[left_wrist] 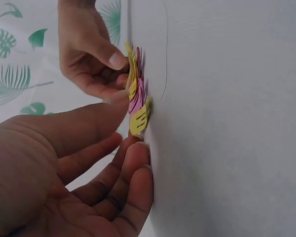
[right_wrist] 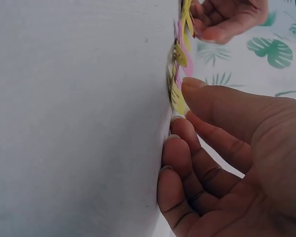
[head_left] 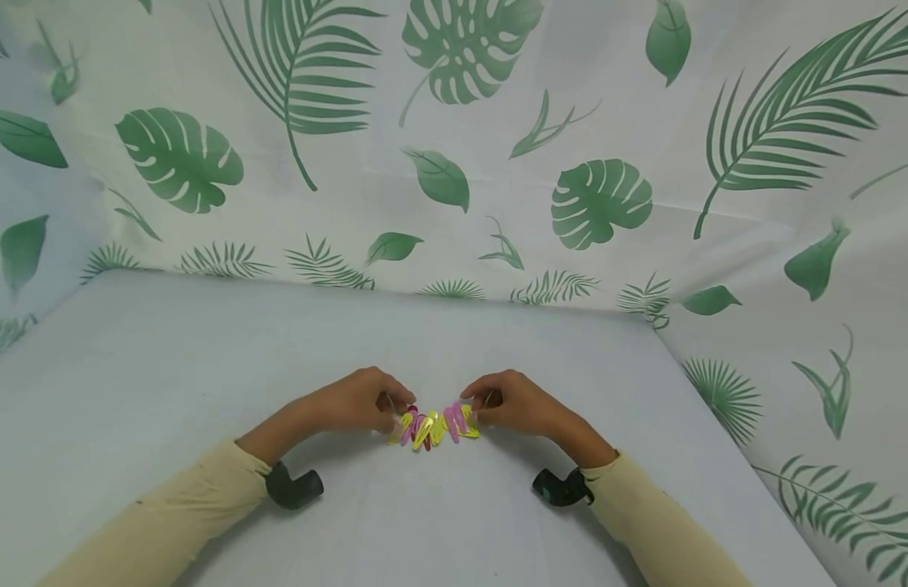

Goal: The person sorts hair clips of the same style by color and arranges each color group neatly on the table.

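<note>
Several snap hair clips point(head_left: 428, 428), yellow, pink and dark red, hang side by side in a row just over the white surface. My left hand point(head_left: 359, 399) pinches the row's left end between thumb and fingers. At its right end, my right hand point(head_left: 523, 403) holds it the same way. A thin pale strand seems to run by the fingers at both ends; what it is I cannot tell. In the left wrist view, a slotted yellow clip point(left_wrist: 139, 121) sits by the left fingertips. The right wrist view has another yellow clip point(right_wrist: 177, 98) beside the right thumb.
A white cloth-like surface point(head_left: 425, 530) lies under both hands. Behind it and to the sides hangs a white sheet with green leaf prints point(head_left: 498, 220). Each wrist carries a black device, one on the left point(head_left: 296, 489) and one on the right point(head_left: 560, 487).
</note>
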Demonstrator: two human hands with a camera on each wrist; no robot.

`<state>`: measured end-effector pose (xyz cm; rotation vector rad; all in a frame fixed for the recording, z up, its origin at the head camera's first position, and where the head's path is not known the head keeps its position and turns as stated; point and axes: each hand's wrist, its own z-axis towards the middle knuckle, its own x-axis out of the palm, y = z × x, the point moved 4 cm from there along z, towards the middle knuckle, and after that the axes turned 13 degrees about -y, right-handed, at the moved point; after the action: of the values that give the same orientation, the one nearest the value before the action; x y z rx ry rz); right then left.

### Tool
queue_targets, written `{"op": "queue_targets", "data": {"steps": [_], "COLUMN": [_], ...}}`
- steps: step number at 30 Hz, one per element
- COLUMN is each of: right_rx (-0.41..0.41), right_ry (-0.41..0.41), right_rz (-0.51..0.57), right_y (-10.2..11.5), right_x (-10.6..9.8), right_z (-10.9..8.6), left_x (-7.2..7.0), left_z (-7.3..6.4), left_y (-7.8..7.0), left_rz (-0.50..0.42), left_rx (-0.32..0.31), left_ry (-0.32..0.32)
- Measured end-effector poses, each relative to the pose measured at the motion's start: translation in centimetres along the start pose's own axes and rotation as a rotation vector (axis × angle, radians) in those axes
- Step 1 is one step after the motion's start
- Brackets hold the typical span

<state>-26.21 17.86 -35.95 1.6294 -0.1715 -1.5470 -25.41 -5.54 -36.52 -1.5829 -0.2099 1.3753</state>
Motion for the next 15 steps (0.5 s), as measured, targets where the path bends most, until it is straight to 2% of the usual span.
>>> {"op": "queue_targets", "data": {"steps": [5, 15], "right_rx": [0.020, 0.051], "right_ry": [0.011, 0.008], "right_rz": [-0.025, -0.018], "right_y": [-0.03, -0.25], "right_x": [0.28, 0.43], "right_z": [-0.07, 0.07], "left_x": [0.49, 0.72], "left_z": [0.01, -0.28], "left_y": [-0.25, -0.48], "left_rz": [0.071, 0.042], "left_rx": [-0.008, 0.029], "left_ry": [0.001, 0.000]}}
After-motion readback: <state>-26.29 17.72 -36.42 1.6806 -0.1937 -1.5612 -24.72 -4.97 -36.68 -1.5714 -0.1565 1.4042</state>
